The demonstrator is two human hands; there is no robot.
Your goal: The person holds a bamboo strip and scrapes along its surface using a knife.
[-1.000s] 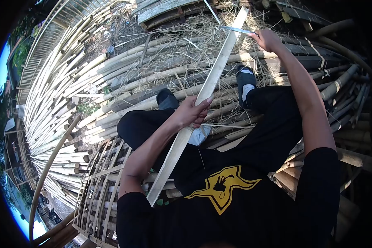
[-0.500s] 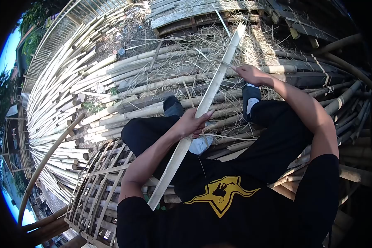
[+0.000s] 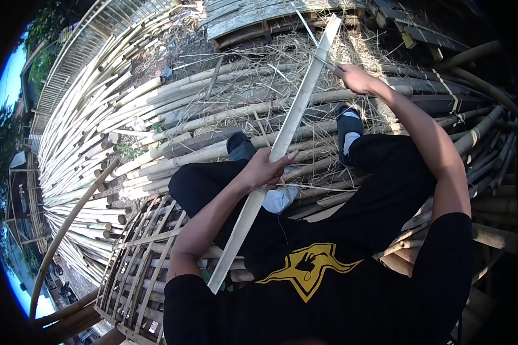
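Note:
A long, pale split-bamboo slat point(image 3: 300, 103) runs diagonally from beside my left arm up to the top middle of the view. My left hand point(image 3: 266, 171) is wrapped round it near its middle, over my lap. Farther up, my right hand point(image 3: 355, 78) is closed on the handle of a knife point(image 3: 329, 65). The thin blade lies across the slat close to its far end. Part of the handle is hidden in my fist.
Bamboo poles point(image 3: 201, 122) cover the ground in front, strewn with shavings point(image 3: 282, 63). A wooden pallet point(image 3: 270, 22) stands at the top. To my left is a slatted bamboo frame point(image 3: 138, 270). A white bag point(image 3: 279, 200) lies between my legs.
My right hand and the knife have moved away from me along the slat, towards its far end. My left hand keeps its hold in about the same place.

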